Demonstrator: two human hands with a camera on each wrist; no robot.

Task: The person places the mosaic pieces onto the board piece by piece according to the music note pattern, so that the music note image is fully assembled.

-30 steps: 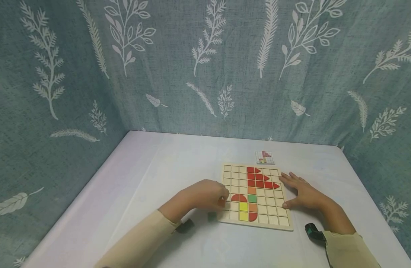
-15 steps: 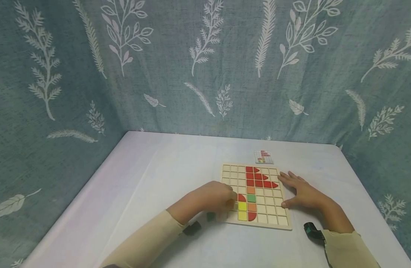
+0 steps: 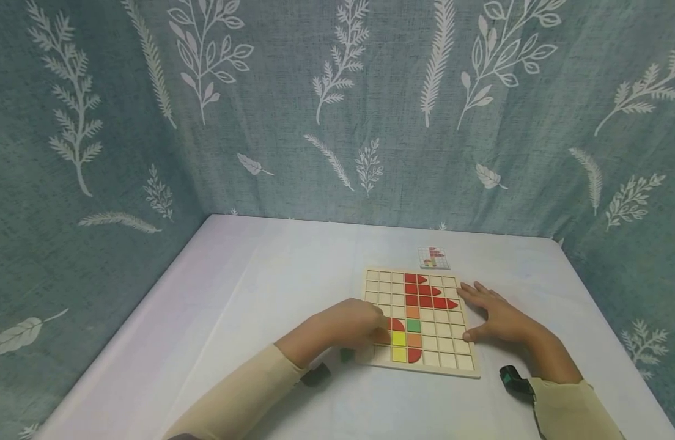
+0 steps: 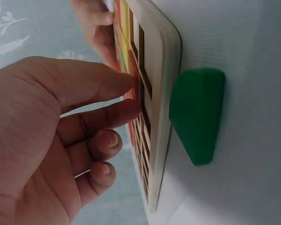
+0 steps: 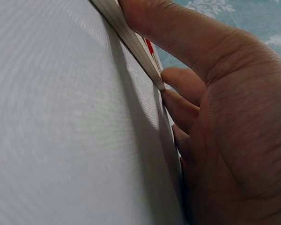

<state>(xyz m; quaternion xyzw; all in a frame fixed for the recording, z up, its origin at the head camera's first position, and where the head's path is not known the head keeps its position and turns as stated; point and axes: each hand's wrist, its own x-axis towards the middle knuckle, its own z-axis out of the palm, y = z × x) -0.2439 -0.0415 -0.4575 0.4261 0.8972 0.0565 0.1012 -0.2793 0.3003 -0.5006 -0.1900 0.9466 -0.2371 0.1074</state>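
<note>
A wooden grid board (image 3: 442, 360) lies on the table, with red, orange, green and yellow tiles set in its cells. Over the board's lower left cells, my left hand (image 3: 351, 324) pinches a small reddish-orange tile (image 4: 135, 88) between thumb and index finger, right at the board's surface. Its other fingers are curled loosely, and the tile is mostly hidden by the fingertips. My right hand (image 3: 494, 318) rests spread along the board's right edge, thumb and fingers touching the rim. Just off the board's left edge lies a green tile (image 4: 199, 112), beneath my left wrist in the head view.
A small pattern card (image 3: 433, 258) lies behind the board, printed with a coloured figure on a grid. White cloth (image 3: 293, 256) covers the table. Patterned blue-green curtains (image 3: 293, 110) enclose the back and sides.
My left hand has moved right, from the board's left edge to over its lower left cells, carrying the reddish tile. The right hand stays in place at the right edge.
</note>
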